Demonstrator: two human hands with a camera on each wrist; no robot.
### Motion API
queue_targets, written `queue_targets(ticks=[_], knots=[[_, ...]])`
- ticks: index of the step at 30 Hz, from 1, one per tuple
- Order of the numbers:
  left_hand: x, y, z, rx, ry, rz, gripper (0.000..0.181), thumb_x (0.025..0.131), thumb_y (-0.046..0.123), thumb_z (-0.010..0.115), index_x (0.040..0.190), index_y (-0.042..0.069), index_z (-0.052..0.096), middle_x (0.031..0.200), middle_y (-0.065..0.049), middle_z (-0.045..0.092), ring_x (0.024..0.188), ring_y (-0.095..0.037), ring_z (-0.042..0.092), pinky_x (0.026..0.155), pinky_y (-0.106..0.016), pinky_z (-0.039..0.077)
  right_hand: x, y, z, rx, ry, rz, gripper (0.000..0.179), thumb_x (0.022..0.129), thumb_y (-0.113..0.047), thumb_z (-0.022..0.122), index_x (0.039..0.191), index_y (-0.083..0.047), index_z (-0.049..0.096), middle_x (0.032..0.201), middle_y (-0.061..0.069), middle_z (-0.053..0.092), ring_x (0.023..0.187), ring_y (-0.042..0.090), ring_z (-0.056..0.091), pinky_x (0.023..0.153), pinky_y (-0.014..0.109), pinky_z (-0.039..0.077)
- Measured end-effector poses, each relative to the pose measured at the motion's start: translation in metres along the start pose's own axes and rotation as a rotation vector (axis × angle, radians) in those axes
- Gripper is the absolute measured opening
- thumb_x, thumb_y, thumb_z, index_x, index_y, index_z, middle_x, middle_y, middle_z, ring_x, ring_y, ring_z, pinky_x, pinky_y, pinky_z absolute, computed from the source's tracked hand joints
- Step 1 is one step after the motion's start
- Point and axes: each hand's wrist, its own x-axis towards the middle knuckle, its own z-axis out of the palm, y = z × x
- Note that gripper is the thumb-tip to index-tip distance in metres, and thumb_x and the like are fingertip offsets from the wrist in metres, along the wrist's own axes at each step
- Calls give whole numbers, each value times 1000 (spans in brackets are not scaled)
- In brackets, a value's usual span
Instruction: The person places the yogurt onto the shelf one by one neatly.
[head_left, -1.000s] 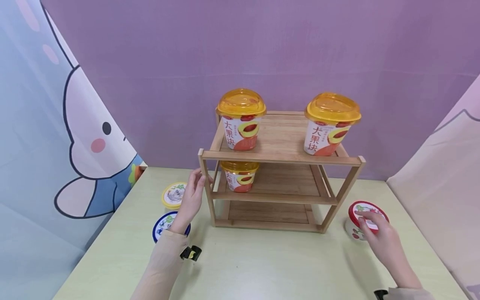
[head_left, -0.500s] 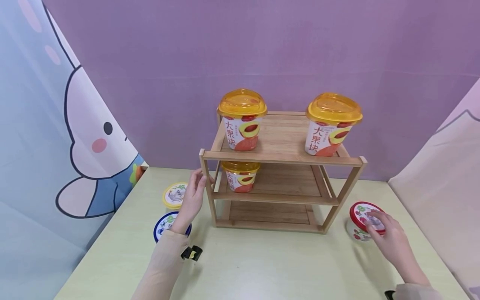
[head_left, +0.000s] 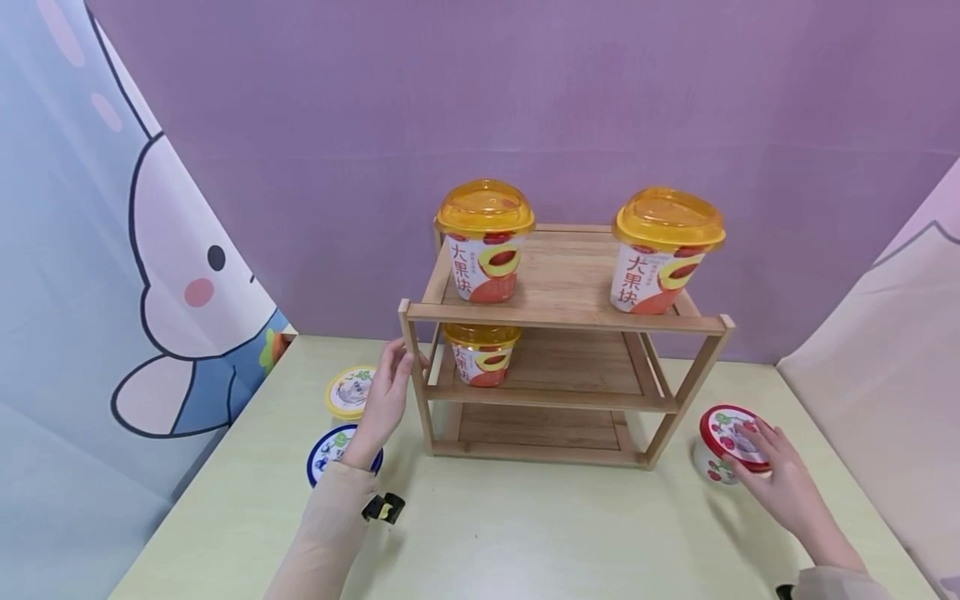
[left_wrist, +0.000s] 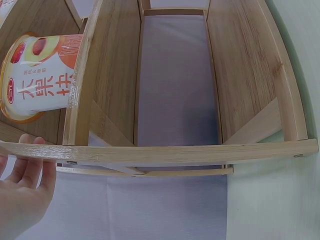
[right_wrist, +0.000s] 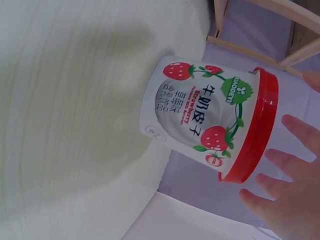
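Note:
My left hand [head_left: 384,404] grips the left front post of a three-tier wooden shelf rack [head_left: 566,315]; in the left wrist view its fingers [left_wrist: 31,172] pass behind the post and the tips show past its edge. A white tub with a red lid [head_left: 716,461] stands upright on the table right of the rack. Strawberries and "Strawberry" lettering show on the tub's side in the right wrist view. Close over that lid, my right hand [head_left: 780,483] has its fingers spread, and nothing is held in it.
Two yellow-lidded peach cups [head_left: 486,262] [head_left: 652,275] stand on the top shelf, one at each end. Another peach cup [head_left: 482,364] sits at the middle shelf's left. Yellow-lidded [head_left: 348,392] and blue-lidded tubs [head_left: 327,450] lie beyond my left arm. A purple cloth [head_left: 570,100] hangs behind.
My right hand has shifted slightly to the right over the red lid, and its fingers have spread wider. The left hand stays at the post.

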Motion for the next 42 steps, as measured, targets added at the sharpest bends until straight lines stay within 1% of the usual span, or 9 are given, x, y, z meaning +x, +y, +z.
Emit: queue_targets(ticks=[4,8,14,20,27,32,37,40,42], knots=[[0,0,0,-2,0,-1,34,97,20,32,123,-3,35,98,-21,52,100,-30,49,92,-43,35,0,2,0,-3,-19,18,50,79,-13,63,120,8,45,128,39,27,122,56,10,86,71,12],[0,-1,0,-2,9,12,36,97,20,32,123,-5,35,96,-18,52,99,-30,50,92,-42,35,-1,5,-1,-5,-43,26,51,79,-12,63,122,8,44,131,37,25,120,57,14,79,73,18],[-1,-1,1,1,13,14,36,97,21,32,123,-3,35,96,-15,53,98,-26,51,91,-40,36,-5,11,0,1,-62,28,48,80,-10,60,121,9,44,132,37,23,122,54,12,81,72,17],[-1,0,1,-1,3,4,33,97,20,32,123,0,36,97,-18,52,99,-27,50,91,-41,36,-10,16,4,-19,-40,43,43,80,-6,60,117,11,46,126,41,26,123,53,11,83,71,18],[0,0,1,-6,5,20,29,97,15,31,119,-3,37,93,-20,53,96,-31,50,88,-40,37,-8,13,11,-76,30,15,40,79,-5,61,115,10,50,122,41,31,117,56,22,85,68,21],[1,1,1,-18,-1,8,28,97,11,30,119,-6,37,94,-23,52,96,-32,49,87,-37,37,-7,6,16,-135,44,69,42,78,-5,63,114,11,49,121,41,31,107,59,28,84,67,24],[2,2,1,-47,-4,-7,26,96,5,29,119,-6,36,95,-30,49,97,-39,48,89,-41,35,-5,-1,21,-193,69,110,39,79,-7,62,112,10,50,117,42,32,100,59,32,80,68,27],[1,2,1,-36,-7,1,27,97,9,30,119,-5,37,96,-30,48,98,-39,48,89,-42,35,-4,-6,23,-229,72,138,39,81,-9,61,113,9,50,115,41,33,99,58,33,76,69,29],[0,2,1,-18,-6,2,29,97,14,30,120,-2,37,97,-28,49,99,-35,49,90,-42,35,-3,-8,24,-247,56,170,40,82,-11,61,115,8,49,114,41,32,99,58,32,73,69,30]])
